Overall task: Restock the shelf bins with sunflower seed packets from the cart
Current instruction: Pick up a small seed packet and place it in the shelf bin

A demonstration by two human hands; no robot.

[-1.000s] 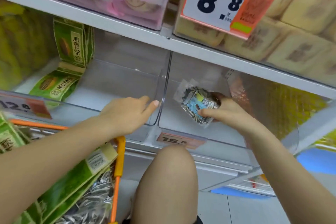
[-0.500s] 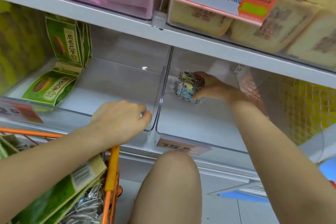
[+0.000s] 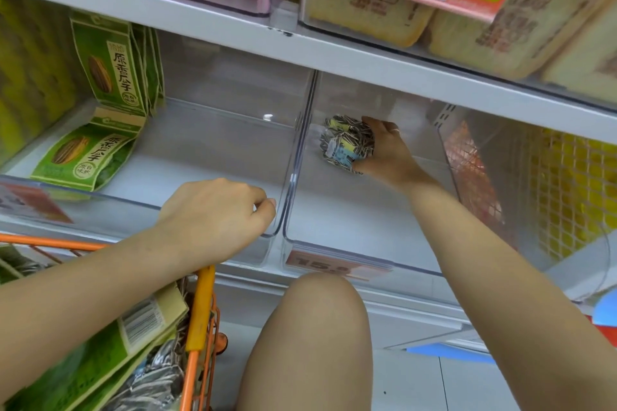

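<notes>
1. Deeper into the clear bin at centre right than half a second ago, the right hand [image 3: 384,150] carries a seed packet [image 3: 347,145] toward the bin's back wall — fingers and thumb wrapped round the packet's right side.
2. Printed with striped sunflower seeds and a blue-and-yellow label, the packet sits low in the right bin [image 3: 360,227], near its rear; whether it touches the floor of the bin cannot be told.
3. At centre frame the left hand [image 3: 217,213] stays at the front corner of the left bin [image 3: 207,143], its fingers curled with thumb and forefinger close at the clear divider; whether it grasps the edge cannot be told.
4. Green seed packets [image 3: 110,60] stand upright at the upper left of that bin, with one more [image 3: 83,153] lying flat in front of them.
5. An orange cart [image 3: 200,307] fills the lower left — green and silver packets [image 3: 110,364] piled inside it under the left forearm.
6. A bare knee [image 3: 320,320] rises at bottom centre, below an orange price tag [image 3: 320,264] on the right bin's front.
</notes>
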